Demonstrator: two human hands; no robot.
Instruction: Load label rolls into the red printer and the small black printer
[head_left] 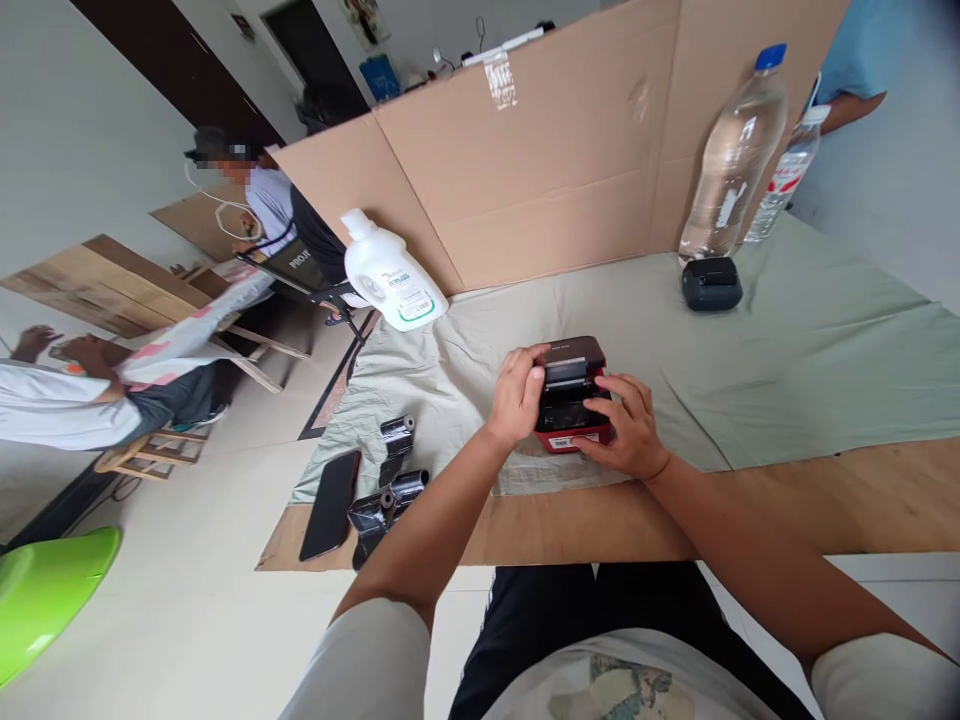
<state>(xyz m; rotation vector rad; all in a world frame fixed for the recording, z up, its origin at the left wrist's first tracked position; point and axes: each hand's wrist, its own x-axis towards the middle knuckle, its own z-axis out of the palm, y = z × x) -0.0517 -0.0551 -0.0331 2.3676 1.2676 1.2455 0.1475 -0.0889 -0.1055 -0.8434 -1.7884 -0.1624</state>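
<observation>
At frame centre, a cloth-covered table backed by cardboard bore a red printer. Left hand and right hand clasped its sides; bottles stood upper right.

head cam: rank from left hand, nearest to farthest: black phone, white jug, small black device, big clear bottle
From the left hand:
1. White jug, up and to the left, on the cloth's edge.
2. Black phone, lower left, at the table's near edge; roughly as close as the jug, hard to separate.
3. Small black device, upper right.
4. Big clear bottle, just behind that device.
</observation>
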